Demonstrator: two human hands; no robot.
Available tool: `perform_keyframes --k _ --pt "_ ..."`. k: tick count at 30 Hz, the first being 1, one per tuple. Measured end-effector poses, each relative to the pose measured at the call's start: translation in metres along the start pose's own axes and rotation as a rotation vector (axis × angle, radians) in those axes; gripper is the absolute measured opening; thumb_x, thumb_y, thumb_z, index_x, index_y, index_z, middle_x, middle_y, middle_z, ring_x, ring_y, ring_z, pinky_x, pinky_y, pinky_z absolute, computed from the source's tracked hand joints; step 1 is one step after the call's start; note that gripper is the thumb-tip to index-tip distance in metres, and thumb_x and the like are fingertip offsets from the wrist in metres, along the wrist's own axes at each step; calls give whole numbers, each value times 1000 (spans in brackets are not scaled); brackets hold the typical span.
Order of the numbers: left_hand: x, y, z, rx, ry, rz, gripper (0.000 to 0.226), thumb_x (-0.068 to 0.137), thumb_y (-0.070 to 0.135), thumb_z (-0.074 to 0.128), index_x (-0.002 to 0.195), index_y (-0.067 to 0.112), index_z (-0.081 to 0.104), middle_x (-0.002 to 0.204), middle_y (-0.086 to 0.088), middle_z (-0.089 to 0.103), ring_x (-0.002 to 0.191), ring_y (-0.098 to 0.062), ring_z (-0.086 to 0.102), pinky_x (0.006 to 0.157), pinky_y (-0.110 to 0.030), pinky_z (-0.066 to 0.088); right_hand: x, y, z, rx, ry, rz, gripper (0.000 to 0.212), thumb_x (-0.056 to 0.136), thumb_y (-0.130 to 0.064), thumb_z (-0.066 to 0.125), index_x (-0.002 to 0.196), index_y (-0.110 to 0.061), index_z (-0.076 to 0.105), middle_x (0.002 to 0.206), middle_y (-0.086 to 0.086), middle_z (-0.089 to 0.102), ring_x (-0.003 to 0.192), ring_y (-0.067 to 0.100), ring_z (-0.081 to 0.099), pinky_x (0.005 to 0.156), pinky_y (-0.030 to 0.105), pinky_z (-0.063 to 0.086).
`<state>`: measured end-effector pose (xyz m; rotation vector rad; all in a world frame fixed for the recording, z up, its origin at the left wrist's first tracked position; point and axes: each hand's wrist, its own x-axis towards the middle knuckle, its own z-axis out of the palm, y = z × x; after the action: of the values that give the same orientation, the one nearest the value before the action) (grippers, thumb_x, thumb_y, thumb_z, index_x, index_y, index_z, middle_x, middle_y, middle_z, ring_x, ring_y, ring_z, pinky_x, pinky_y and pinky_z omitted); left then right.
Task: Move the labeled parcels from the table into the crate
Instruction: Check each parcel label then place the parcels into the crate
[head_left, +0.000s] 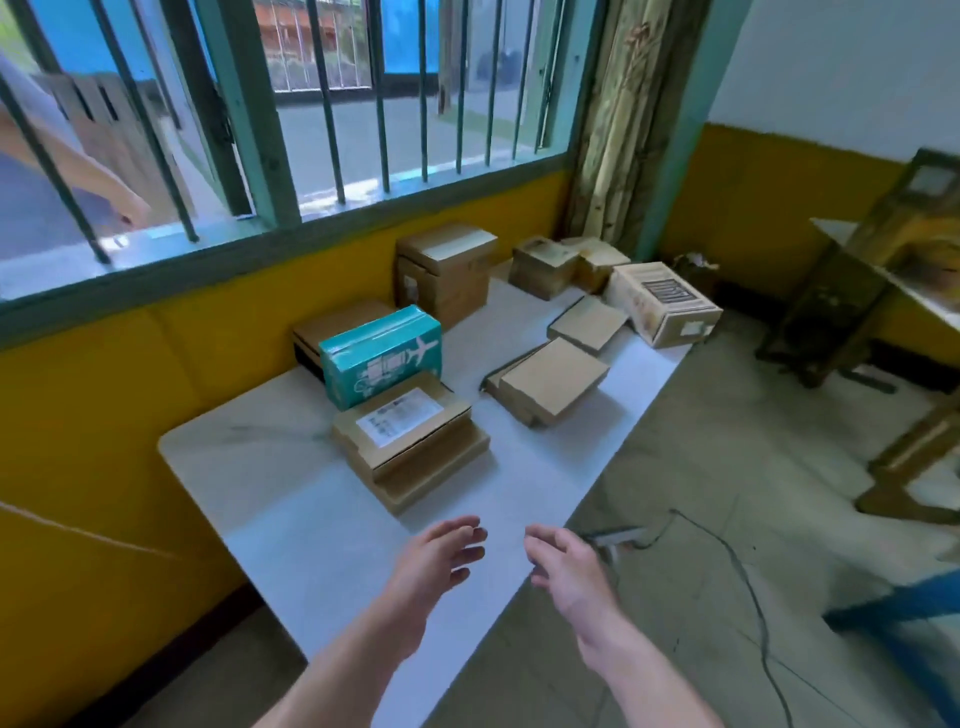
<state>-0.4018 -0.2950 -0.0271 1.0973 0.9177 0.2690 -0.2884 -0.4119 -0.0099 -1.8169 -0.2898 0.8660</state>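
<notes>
Both hands are empty. The left hand hangs over the near end of the white rectangular table, fingers loosely spread and slightly bent, touching nothing. The right hand hovers beside it at the table's right edge, fingers relaxed, palm turned toward the left hand. The two hands are apart.

Nearest parcel: a flat brown cardboard parcel with a white printed label, lying on a wider flat brown cardboard box. It sits just ahead of the hands, not touched.

Just behind it, touching: a teal rectangular box printed with a white aeroplane and truck. Behind that, a low brown box with a dark side.

To the right, mid-table: a stack of two flat brown cardboard boxes. Beyond it lies a thin flat cardboard packet.

Far end: a tall brown cardboard carton with a taped top near the wall, two small worn cardboard boxes side by side, and a pale printed carton at the table's right edge, a small white label on its end face.

All parcels rest on the table.

On the floor to the right: a grey power strip and a dark cable.

Behind the table: a yellow wall and a green barred window.
</notes>
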Motion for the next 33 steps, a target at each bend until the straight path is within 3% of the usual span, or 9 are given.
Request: perform_keyframes --k 9,14,22,25,27,29,33 --pt "105 51 48 -10 97 80 16 97 24 58 107 25 70 100 9 76 98 -10 70 80 -23 50 129 -42 -30 -17 -99 26 15 95 -20 57 109 -22 62 108 -9 64 99 8 60 91 31 52" --pt "180 87 61 -121 137 111 17 98 24 56 109 25 70 104 8 75 98 -8 70 85 -26 50 217 -72 -30 -85 -137 39 16 92 -21 59 107 -24 65 106 -9 66 98 9 61 86 28 52" --pt "251 134 39 -259 365 102 17 99 16 52 106 22 66 105 2 72 95 -12 66 77 -25 46 311 -117 14 -185 -309 20 13 91 -16 62 97 -26 67 100 -6 70 92 10 64 72 22 50" --pt "274 149 40 -289 394 105 19 99 16 51 112 18 66 105 2 71 92 -10 66 75 -24 46 344 -130 26 -175 -340 10 17 91 -9 61 105 -14 68 105 4 70 97 21 63 86 36 51" --pt "292 161 43 -313 404 117 17 100 16 51 108 22 65 108 2 70 95 -11 66 75 -23 47 370 -140 31 -175 -357 -5 24 92 -4 59 115 -3 64 109 9 68 100 22 61 95 39 47" --pt "311 173 49 -310 410 135 15 100 20 52 108 26 63 114 2 68 104 -13 65 79 -23 48 400 -154 33 -200 -373 -30 27 93 -6 58 119 -5 61 116 10 65 108 22 60 101 40 46" --pt "355 201 59 -271 441 176 28 98 25 55 126 27 56 126 3 61 111 -10 60 85 -23 51 471 -182 33 -202 -400 -75 29 95 -14 57 124 -17 55 128 7 58 112 20 57 92 34 50"
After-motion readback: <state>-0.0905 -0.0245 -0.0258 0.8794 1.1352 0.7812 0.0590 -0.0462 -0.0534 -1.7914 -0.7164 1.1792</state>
